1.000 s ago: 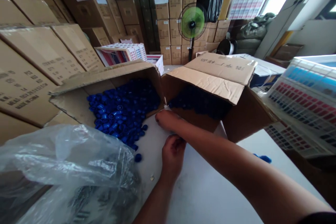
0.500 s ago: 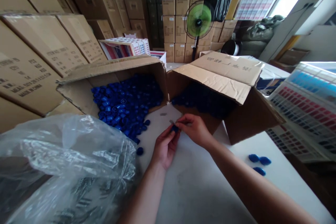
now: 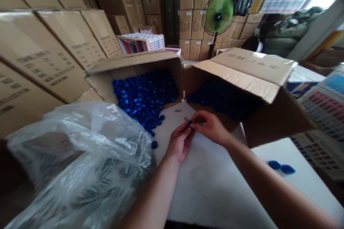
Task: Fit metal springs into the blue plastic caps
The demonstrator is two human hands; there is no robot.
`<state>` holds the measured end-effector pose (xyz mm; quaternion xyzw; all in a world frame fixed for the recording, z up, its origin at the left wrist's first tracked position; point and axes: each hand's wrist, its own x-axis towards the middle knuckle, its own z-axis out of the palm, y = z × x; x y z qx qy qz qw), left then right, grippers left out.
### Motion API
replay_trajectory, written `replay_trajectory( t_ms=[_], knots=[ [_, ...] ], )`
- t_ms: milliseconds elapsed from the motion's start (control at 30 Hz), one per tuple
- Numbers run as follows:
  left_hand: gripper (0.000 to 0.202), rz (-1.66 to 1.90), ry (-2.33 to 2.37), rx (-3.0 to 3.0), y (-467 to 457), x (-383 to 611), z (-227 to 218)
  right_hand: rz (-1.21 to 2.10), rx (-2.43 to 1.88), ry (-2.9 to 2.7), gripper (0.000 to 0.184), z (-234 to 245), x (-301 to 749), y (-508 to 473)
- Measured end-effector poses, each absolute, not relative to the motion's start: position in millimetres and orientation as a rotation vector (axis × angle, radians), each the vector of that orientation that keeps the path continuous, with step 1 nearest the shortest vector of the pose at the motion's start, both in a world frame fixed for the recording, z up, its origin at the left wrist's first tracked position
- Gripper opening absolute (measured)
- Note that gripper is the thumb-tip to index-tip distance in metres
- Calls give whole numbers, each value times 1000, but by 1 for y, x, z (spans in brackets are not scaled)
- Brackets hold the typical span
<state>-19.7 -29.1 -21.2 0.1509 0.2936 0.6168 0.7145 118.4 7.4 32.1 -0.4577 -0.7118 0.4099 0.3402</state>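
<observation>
- At the centre of the frame, our left hand [image 3: 180, 140] and right hand [image 3: 212, 127] meet above the white table [image 3: 215, 186]; the fingertips of both are pinched together on 1 small blue cap [image 3: 190, 123].
- Up and left of the hands, an open carton [image 3: 129, 65] spills loose caps [image 3: 142, 94] onto the table.
- Right of centre, a 2nd carton [image 3: 249, 75] holds a dark heap.
- Lower left: a clear plastic bag [image 3: 80, 157].
- Lower right: 2 stray caps [image 3: 281, 167].
</observation>
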Motion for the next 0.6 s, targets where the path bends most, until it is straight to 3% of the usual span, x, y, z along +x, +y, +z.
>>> replay_trajectory(
  t_ms=[333,467,600],
  knots=[
    [39,1337,591,274,-31,-20,-18,1076,-1246,-1912,44,50,122,18],
    [43,1353,652,274,-29,-24,-16,761,-1345,-1538,43,64,133,-3],
    [39,1311,692,310,-26,-24,-14,397,-1306,-1636,25,72,113,-52]
  ],
)
